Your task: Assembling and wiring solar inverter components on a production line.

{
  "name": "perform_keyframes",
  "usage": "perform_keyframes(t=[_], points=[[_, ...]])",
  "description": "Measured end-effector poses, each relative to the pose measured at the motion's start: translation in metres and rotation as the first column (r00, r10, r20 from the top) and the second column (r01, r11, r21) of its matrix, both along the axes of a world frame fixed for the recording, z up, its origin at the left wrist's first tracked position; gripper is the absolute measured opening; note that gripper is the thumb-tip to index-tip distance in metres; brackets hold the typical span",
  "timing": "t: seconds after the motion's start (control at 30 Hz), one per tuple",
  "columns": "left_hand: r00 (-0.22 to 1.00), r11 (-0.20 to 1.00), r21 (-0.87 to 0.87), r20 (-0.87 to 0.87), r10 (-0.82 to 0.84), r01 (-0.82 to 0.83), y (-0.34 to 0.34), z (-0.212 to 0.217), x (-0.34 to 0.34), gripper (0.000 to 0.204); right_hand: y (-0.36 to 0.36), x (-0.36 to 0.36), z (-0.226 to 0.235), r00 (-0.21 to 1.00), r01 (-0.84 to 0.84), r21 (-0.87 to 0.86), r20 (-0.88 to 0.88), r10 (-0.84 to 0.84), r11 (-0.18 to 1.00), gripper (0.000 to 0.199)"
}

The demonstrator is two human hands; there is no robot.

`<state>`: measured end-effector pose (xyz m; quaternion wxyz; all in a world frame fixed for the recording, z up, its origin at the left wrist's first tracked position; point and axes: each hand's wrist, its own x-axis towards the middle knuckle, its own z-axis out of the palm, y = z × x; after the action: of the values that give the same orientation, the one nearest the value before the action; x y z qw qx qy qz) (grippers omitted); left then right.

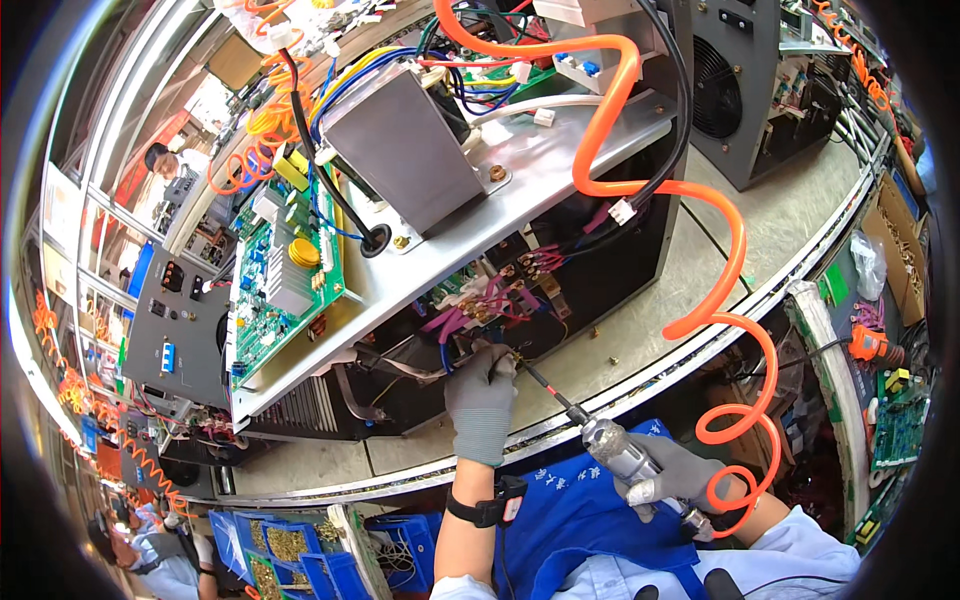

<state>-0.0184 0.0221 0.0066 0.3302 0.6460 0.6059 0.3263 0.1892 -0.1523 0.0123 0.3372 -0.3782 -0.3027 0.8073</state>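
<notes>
My left hand (481,392), in a grey glove, reaches into the lower side of the open metal chassis (520,235). Its fingers are bent together beside the purple-sleeved wires (485,312); whatever they pinch is too small to make out. My right hand (672,470), gloved too, is wrapped around a silver air screwdriver (612,447). The screwdriver's long thin bit slants up and left, its tip close to my left fingers. A coiled orange air hose (735,235) loops down to the tool.
On the chassis top stand a grey metal box (400,150) and a green circuit board (290,275). Loose screws lie on the metal bench (590,365). Blue bins (335,575) of small parts sit below left. Another unit with a fan (745,90) stands at the far right. Other people are at far left.
</notes>
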Motion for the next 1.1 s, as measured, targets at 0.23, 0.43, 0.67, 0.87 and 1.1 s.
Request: perform_keyframes(t=[0.23, 0.43, 0.67, 0.87, 1.1], points=[[0.942, 0.957, 0.23, -0.323, -0.096, 0.177, 0.001, 0.0, -0.001, 0.019, -0.003, -0.004, -0.004, 0.998, 0.04, 0.005, -0.053, -0.039, 0.999, 0.051], [0.829, 0.964, 0.15, -0.55, -0.104, 0.22, 0.001, 0.008, 0.005, 0.02, -0.01, -0.013, -0.008, 0.997, 0.066, -0.032, -0.025, -0.067, 0.997, 0.061], [0.721, 0.941, 0.127, -0.677, -0.149, 0.313, 0.007, 0.01, 0.006, 0.015, -0.01, -0.024, -0.014, 0.995, 0.088, 0.001, 0.038, -0.088, 0.996, 0.053], [0.682, 0.937, 0.161, -0.725, -0.1, 0.309, 0.006, 0.004, 0.014, 0.017, -0.012, -0.033, -0.017, 0.983, 0.18, -0.004, -0.028, -0.18, 0.984, 0.051], [0.753, 0.966, 0.154, -0.656, -0.056, 0.206, 0.004, 0.01, 0.017, 0.021, -0.002, -0.033, -0.019, 0.992, 0.124, 0.054, 0.025, -0.126, 0.991, 0.053]])
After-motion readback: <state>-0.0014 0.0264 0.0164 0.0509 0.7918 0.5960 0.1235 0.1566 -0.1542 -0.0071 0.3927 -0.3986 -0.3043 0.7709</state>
